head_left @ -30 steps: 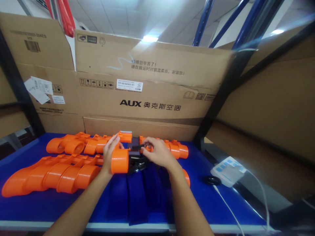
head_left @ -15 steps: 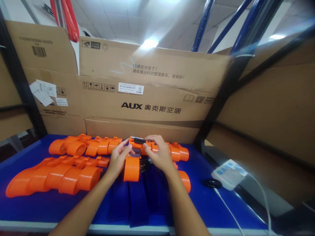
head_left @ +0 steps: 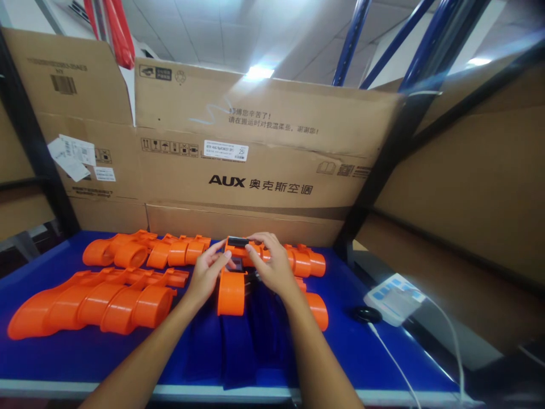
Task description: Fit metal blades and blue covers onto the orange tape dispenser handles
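Observation:
Between my two hands is an orange plastic holder with a wide ring-shaped band (head_left: 231,293) hanging at its lower end. A short black bar (head_left: 237,241) lies along its top. My left hand (head_left: 208,276) grips the holder's left side, with thumb and fingers closed around it. My right hand (head_left: 272,260) is bent over from the right, its fingertips on the right end of the black bar. A grey-black piece shows under the fingers, partly hidden. Dark blue flat strips (head_left: 239,349) lie on the table below the band.
Several orange ring-shaped parts (head_left: 117,307) lie nested in rows at the left; more orange parts (head_left: 313,264) lie behind my right hand. A white device (head_left: 394,298) with cables and a black round object (head_left: 367,314) sit at the right. Cardboard (head_left: 264,210) walls the blue table's back.
The orange holder has turned slightly, and its band has shifted a little right. My right fingertips have moved slightly left along the black bar. Both hands keep their hold.

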Demonstrator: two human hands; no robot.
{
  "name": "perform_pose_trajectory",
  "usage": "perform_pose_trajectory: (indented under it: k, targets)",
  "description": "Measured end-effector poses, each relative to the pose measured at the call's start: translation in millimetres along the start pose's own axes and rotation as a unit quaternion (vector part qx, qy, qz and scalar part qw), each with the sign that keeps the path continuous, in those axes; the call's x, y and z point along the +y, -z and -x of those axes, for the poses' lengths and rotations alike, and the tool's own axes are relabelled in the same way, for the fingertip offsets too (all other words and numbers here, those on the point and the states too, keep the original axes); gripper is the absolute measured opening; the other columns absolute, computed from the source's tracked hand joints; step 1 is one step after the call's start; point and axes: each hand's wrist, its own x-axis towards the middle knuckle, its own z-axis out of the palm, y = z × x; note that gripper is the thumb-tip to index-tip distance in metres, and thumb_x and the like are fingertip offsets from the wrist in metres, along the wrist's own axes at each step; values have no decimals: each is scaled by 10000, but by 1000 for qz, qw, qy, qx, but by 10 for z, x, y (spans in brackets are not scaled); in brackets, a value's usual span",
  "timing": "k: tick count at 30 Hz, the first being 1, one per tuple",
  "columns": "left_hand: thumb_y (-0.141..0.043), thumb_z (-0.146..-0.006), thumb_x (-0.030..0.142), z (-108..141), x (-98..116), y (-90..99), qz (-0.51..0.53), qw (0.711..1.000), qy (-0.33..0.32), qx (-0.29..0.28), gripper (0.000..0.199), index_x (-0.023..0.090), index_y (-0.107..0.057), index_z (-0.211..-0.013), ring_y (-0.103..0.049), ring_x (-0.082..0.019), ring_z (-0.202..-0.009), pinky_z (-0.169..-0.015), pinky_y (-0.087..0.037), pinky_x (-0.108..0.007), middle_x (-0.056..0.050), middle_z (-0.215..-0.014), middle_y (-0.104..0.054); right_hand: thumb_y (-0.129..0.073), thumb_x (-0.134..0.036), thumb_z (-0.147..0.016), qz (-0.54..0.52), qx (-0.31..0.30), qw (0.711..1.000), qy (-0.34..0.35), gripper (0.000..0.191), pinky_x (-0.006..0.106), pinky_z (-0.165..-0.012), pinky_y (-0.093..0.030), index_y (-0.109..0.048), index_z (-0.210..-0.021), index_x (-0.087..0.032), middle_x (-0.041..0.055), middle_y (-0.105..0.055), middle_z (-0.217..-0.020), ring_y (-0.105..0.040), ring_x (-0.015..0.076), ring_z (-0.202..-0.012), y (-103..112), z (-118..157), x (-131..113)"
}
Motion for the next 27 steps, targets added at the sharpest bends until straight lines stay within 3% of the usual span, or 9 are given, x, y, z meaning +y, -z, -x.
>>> perform_pose_trajectory:
  k: [6, 13, 17, 20, 24, 27]
  targets:
    - [-774, -757, 457, -11, -15, 19, 13, 1000, 3, 18, 631, 149, -625, -1287, -591, -146, -581, -578, -427, -252, -38, -709, -700, -601, -315, -955, -2, -23, 1000, -3, 228, 431, -959, -487, -706, -1148, -255, 84, -709, -1123, -621, 257, -1072, 2, 9, 28]
    - [-779, -701, 344, -25, -22, 54, 36, 999, 28, 9, 505, 154, -658, -1152, -570, -133, -549, -580, -437, -239, -2, -626, -654, -545, -299, -983, -11, -76, 997, -18, 295, 375, -922, -495, -696, -1235, -266, 61, -742, -1119, -658, 220, -1008, 109, 10, 87]
    - [-775, -685, 362, -32, -27, 70, 43, 998, 48, 25, 507, 171, -651, -1138, -542, -129, -493, -522, -422, -237, 16, -597, -627, -587, -225, -915, 152, -52, 983, -93, 197, 360, -845, -474, -745, -1032, -233, 70, -756, -1011, -648, 238, -933, 213, 37, 175]
    - [-779, -689, 377, -22, -11, 70, 51, 997, 48, 38, 533, 174, -638, -1160, -549, -134, -492, -510, -425, -237, 15, -597, -628, -641, -189, -846, 272, -108, 947, -130, 117, 358, -785, -429, -747, -827, -233, 79, -740, -887, -619, 256, -880, 288, 86, 219]
    - [-780, -695, 356, -2, 8, 53, 60, 996, 45, 42, 533, 175, -630, -1173, -564, -137, -507, -511, -433, -237, 8, -616, -638, -735, -211, -770, 284, -201, 926, -145, 44, 368, -761, -398, -747, -759, -252, 75, -700, -828, -592, 279, -888, 395, 164, 231]
    - [-782, -701, 345, 7, 18, 38, 69, 996, 47, 42, 511, 181, -620, -1157, -567, -133, -503, -519, -448, -245, 12, -633, -636, -801, -263, -729, 273, -214, 926, -152, 77, 386, -776, -392, -752, -789, -266, 71, -678, -828, -574, 287, -896, 458, 211, 257]
